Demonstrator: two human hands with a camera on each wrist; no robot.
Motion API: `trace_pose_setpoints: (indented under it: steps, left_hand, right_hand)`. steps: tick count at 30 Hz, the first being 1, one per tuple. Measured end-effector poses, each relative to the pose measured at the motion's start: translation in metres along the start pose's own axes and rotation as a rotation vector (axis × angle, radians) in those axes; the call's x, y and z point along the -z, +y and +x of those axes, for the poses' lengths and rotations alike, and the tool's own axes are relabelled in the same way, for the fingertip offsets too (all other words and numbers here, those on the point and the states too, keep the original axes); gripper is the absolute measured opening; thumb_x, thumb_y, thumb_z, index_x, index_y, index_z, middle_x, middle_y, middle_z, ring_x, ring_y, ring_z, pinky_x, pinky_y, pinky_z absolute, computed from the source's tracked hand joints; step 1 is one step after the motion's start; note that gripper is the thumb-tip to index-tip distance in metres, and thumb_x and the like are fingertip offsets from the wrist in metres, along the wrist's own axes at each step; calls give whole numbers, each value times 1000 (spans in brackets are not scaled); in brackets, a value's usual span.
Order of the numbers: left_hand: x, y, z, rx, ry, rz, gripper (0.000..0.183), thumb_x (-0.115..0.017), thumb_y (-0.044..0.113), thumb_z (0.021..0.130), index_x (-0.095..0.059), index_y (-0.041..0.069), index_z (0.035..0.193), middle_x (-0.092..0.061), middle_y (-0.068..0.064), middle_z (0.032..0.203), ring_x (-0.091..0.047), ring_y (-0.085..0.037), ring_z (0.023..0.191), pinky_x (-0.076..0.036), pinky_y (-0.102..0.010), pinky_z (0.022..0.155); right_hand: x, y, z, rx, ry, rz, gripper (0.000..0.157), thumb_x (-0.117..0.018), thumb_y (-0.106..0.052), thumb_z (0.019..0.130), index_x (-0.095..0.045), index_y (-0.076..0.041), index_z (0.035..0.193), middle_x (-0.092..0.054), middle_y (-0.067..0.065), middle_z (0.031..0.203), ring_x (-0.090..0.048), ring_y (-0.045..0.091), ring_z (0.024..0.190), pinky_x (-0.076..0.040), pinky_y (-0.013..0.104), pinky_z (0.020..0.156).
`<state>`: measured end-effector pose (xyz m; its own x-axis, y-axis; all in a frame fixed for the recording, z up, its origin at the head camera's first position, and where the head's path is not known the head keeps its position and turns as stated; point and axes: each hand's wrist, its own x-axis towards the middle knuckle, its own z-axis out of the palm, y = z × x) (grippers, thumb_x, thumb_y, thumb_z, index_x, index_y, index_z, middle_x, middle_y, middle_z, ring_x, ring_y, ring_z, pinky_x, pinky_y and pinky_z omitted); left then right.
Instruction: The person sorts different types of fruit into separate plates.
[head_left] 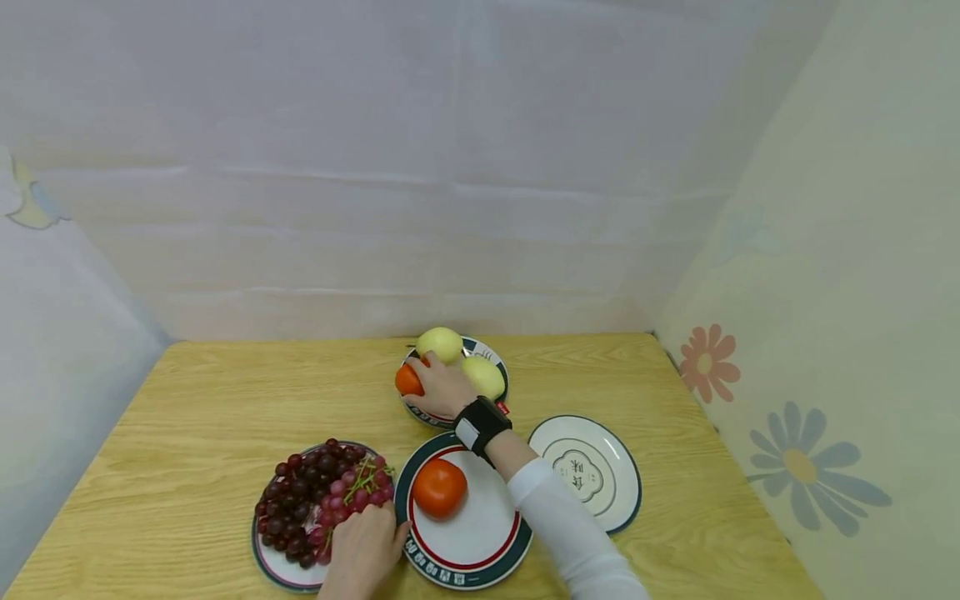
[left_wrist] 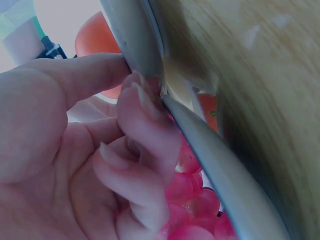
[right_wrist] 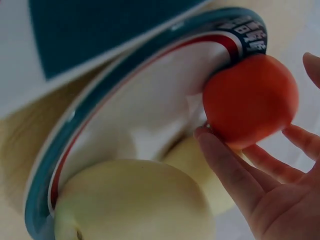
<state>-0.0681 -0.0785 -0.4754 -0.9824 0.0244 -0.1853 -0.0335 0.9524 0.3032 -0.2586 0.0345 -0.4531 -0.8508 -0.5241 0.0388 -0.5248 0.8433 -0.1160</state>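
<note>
At the back of the table, my right hand (head_left: pixel 442 390) reaches over a deep plate (head_left: pixel 491 354) with a dark green rim. Its fingers are around a red tomato (right_wrist: pixel 252 100) at the plate's edge; one finger stands apart from the tomato in the right wrist view. Beside it in that plate lie two pale yellow-green fruits (head_left: pixel 483 377), like pears. Nearer, my left hand (head_left: pixel 365 542) pinches the rim of the middle plate (head_left: pixel 487 525), thumb on top and fingers curled below. A second tomato (head_left: pixel 440 489) rests in the middle plate. Part of the left fingers is hidden.
Against my left hand stands a plate (head_left: pixel 273 571) heaped with dark grapes (head_left: pixel 300 496) and pinker grapes (head_left: pixel 360 497). At right lies a white plate (head_left: pixel 611 483) with printed characters. Cloth walls (head_left: pixel 420 250) border the wooden table (head_left: pixel 195 467) at the back and sides.
</note>
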Motion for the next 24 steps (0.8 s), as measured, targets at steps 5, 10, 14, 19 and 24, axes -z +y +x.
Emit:
trace_pose_setpoints:
  steps: [5,10,14,19,24]
  left_hand:
    - [2,1,0,11,-15,-12,29,-70,31,80,-66,1,80,-57,-7,57,-50,-19,48,-45,-35,46]
    - [3,1,0,5,-17,-10,30,-70,31,80,-66,1,80,-57,-7,58,-50,-19,48,-45,-35,45]
    - [1,1,-1,-13,0,-4,30,-71,31,79,-65,2,79,-57,-7,58,-50,-20,48,-45,-35,45]
    - [1,1,-1,-25,13,-2,29,-71,30,79,-65,2,79,-57,-7,58,-49,-20,47,-42,-34,44]
    - [3,2,1,-17,2,-7,29,-71,30,80,-65,1,78,-56,-6,56,-48,-19,47,-43,-33,44]
  right_hand:
    - [-7,-1,6,-19,-22,19,67,-67,-40,82,-39,-22,139,-45,10,127,-62,20,83,-54,31,77]
    - [-1,2,3,6,-11,24,64,-71,-37,79,-44,-20,135,-47,10,126,-62,21,87,-51,36,83]
    - [9,10,-10,32,12,24,62,-72,-36,78,-46,-21,132,-47,10,122,-60,22,87,-51,37,81]
    - [27,22,-37,56,18,61,65,-73,-34,78,-43,-24,135,-43,9,126,-59,23,86,-53,34,76]
    - [46,33,-75,119,24,37,65,-75,-31,76,-45,-24,133,-42,9,131,-59,23,90,-53,36,80]
